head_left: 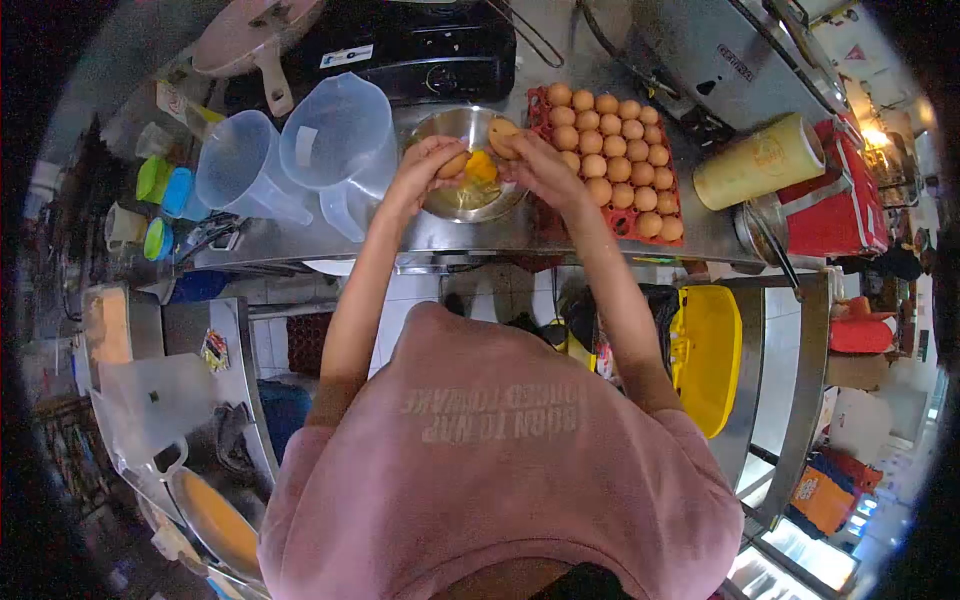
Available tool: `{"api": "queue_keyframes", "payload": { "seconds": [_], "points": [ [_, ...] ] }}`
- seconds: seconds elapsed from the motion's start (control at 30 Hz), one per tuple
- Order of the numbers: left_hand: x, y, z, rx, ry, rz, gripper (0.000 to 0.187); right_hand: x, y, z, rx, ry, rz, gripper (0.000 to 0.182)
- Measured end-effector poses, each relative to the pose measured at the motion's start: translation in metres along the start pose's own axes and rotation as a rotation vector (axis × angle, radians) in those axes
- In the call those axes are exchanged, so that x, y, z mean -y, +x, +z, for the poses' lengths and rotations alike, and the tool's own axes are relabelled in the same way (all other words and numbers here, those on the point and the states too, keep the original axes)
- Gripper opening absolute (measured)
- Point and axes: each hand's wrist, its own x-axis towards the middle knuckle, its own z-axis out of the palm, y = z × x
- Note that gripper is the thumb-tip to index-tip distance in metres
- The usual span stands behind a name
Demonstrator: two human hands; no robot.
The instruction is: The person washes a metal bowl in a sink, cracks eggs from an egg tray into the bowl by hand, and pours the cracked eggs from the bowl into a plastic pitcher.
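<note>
A round metal bowl [461,210] sits on the steel counter, with clear egg white and an orange-yellow yolk [482,168] showing inside its outline. Over its left side, my left hand [424,172] is closed around a piece of brown eggshell [453,166]. My right hand [545,168] grips another brown eggshell piece [501,138] above the right rim. The two shell pieces are apart, and the yolk shows between them. Just right of the bowl lies a red tray [538,118] filled with rows of brown eggs [615,149].
Two translucent plastic jugs [340,125] stand left of the bowl, handles towards me. Behind is a black stove [440,50] with a pink pan [235,40] beside it. A yellow cylindrical container [760,162] and a red bag [835,190] are at the right. Below hangs a yellow bin lid [712,350].
</note>
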Motion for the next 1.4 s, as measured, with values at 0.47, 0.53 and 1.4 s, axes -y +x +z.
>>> {"api": "queue_keyframes", "payload": {
  "seconds": [0.47,0.53,1.4],
  "points": [
    [0.024,0.022,-0.011,-0.096,0.822,0.575,0.036,0.006,0.021,-0.010,-0.058,-0.919,-0.100,0.049],
    [0.014,0.010,0.000,-0.168,0.903,0.488,0.034,0.009,0.020,-0.003,-0.081,-1.084,-0.160,0.051],
    [-0.015,0.002,0.000,-0.244,0.844,0.529,0.032,0.040,0.024,0.003,0.200,-1.434,-0.666,0.049]
  ]
}}
